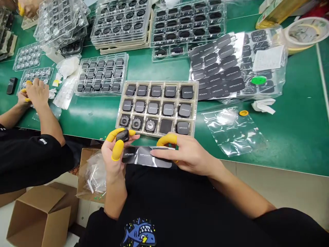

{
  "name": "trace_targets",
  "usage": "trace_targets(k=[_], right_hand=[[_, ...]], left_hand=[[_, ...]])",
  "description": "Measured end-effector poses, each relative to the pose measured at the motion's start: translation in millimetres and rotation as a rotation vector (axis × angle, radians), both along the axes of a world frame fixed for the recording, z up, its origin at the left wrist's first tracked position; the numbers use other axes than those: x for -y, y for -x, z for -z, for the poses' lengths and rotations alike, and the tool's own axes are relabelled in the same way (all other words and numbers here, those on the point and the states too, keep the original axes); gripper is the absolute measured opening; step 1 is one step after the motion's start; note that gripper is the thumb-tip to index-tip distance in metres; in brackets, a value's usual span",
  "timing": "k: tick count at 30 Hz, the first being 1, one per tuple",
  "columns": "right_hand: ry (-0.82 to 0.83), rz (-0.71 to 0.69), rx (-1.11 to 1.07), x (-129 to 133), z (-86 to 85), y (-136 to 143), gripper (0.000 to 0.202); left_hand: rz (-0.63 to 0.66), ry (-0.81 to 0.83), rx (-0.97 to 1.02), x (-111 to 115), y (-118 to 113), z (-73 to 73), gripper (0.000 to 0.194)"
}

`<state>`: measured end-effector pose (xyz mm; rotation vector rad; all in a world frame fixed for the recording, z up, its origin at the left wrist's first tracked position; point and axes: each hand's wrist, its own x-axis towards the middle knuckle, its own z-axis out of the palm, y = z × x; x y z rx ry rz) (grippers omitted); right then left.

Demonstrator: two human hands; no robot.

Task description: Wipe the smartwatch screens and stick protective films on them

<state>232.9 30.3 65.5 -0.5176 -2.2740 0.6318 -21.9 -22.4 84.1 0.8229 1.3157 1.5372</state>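
Observation:
My left hand [113, 152], with yellow finger cots on its fingers, pinches a small black smartwatch body [122, 136] between thumb and fingers. Just below it, a strip of black stickers [145, 159] with pale lettering is gripped by my right hand [189, 152], whose index finger lies across the strip. The strip's left end reaches my left palm. Beyond both hands sits a clear tray [157, 83] with rows of watch bodies. Most of these carry a black lettered sticker; several in the near row show bare round backs or a plain dark face.
Sticker sheets [218, 68] and a clear plastic bag [231, 128] lie to the right, with a yellow finger cot [243, 113] and tape rolls [305, 31]. Stacked trays [120, 24] stand behind. A co-worker's hands [36, 92] work at left. Cardboard boxes [38, 216] stand below.

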Motion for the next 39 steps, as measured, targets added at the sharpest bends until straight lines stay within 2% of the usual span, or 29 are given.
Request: trace_targets(k=[3,6,10,16,20,24,26,29,32,39], right_hand=[[-0.029,-0.030,-0.008,-9.6,1.9,0.9,0.047],[-0.045,-0.042,0.015,-12.8,3.0,5.7,0.046],[-0.022,-0.028,0.004,-6.8,6.2,16.2,0.051],[0.109,-0.054,-0.082,7.4,13.5,25.0,0.062],[0.360,-0.052,-0.150,15.1,14.6,20.5,0.063],[0.739,-0.031,-0.250,18.2,10.1,6.9,0.046],[0.830,-0.018,-0.276,19.0,4.5,1.4,0.057],[0.821,0.064,-0.144,20.8,-4.0,0.3,0.067],[0.814,0.148,-0.035,22.6,-5.0,5.0,0.052],[0.788,0.137,-0.137,25.9,5.4,10.3,0.028]], left_hand=[[0.036,0.028,0.043,0.8,8.2,0.6,0.053],[0.025,0.056,0.041,1.6,7.0,4.4,0.054],[-0.087,0.040,-0.066,4.9,-5.1,16.9,0.056],[-0.275,-0.046,-0.177,7.7,-15.8,35.5,0.059],[-0.329,-0.089,-0.229,7.0,-15.2,39.6,0.062],[-0.347,-0.104,-0.310,7.4,-14.1,44.5,0.063],[-0.356,-0.114,-0.349,7.9,-14.8,48.8,0.065],[-0.365,-0.148,-0.385,8.4,-18.0,54.7,0.066],[-0.355,-0.175,-0.394,9.0,-21.9,56.7,0.062],[-0.358,-0.128,-0.456,12.5,-24.4,56.9,0.063]])
